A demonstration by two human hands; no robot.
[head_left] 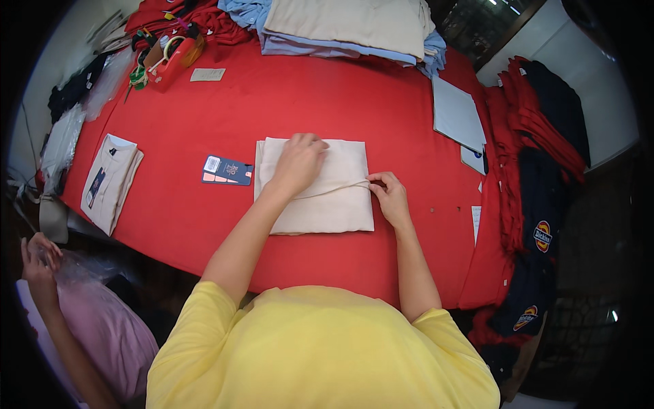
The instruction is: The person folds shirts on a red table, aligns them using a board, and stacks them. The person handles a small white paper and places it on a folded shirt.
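A cream folded garment (334,215) lies on the red-covered table in front of me, with a fold line running across its middle. My left hand (300,162) rests on its upper half, fingers laid over the cloth toward the right. At the garment's right edge, my right hand (390,194) pinches the end of the fold between thumb and fingers. Just left of the garment lies a dark blue hang tag (227,170) with a white label and pink patches.
Another folded cream garment (111,184) with a tag lies at the table's left. Cream and blue clothes (347,31) are stacked at the back. A red tool holder (170,65) stands back left, white boards (458,112) at right. A co-worker's hand (41,262) holds clear plastic at lower left.
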